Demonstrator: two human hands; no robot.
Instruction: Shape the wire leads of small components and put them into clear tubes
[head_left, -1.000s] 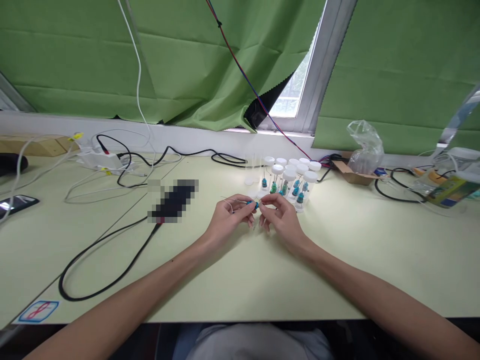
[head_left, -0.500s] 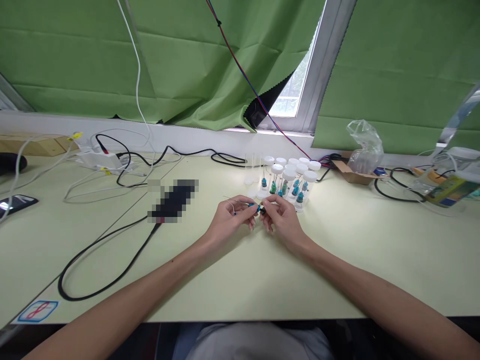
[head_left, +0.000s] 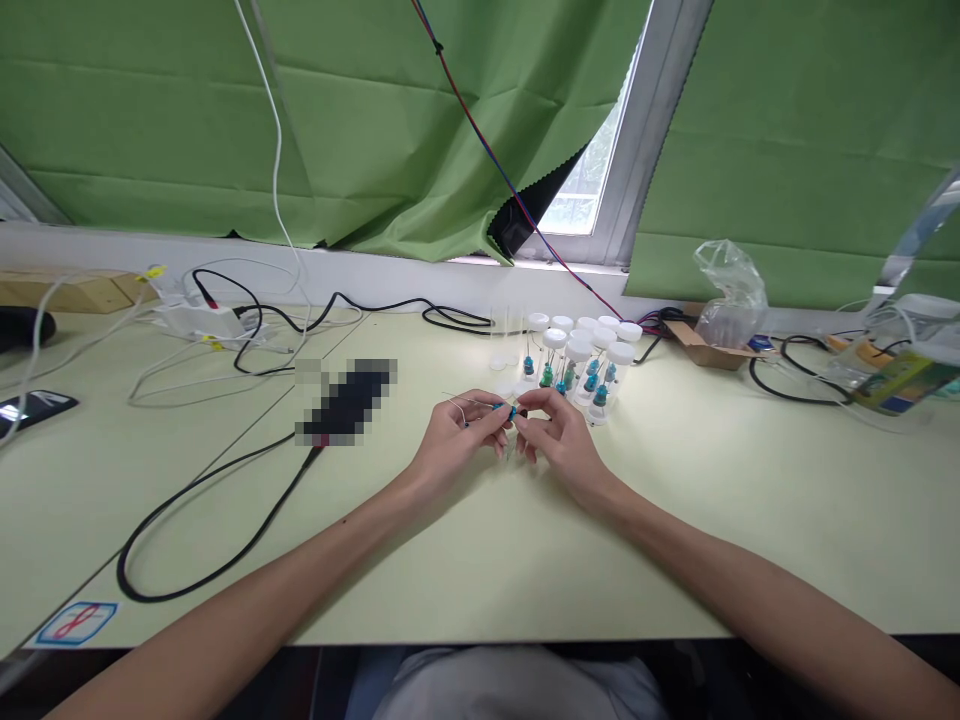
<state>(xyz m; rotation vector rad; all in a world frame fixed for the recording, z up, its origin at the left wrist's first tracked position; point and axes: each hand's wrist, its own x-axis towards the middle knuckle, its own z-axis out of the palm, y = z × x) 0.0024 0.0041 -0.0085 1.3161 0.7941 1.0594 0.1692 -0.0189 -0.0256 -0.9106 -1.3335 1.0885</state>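
Over the table, in front of several small bottles, my two hands meet at a small blue piece [head_left: 504,409] with thin wires trailing leftward. My left hand [head_left: 454,438] pinches the blue piece between thumb and fingers. On its right side, my right hand [head_left: 559,435] has thumb and fingertips closed on a small dark end [head_left: 523,413] of it. The fingers partly cover this piece, so its exact kind is unclear. Just beyond my hands stand clear bottles with white caps [head_left: 620,353], holding similar blue and green pieces with thin wires.
A clear uncapped container [head_left: 505,335] stands left of the capped bottles. Leftward lies a pixelated dark object [head_left: 346,402] with a looped black cable [head_left: 124,565]. An open cardboard box [head_left: 712,345] with a plastic bag sits at the back right. White cables [head_left: 187,385] spread at left.
My right hand's fingers have shifted slightly around the dark end, and the blue piece has moved a little left. Both hands still hold it in about the same place.
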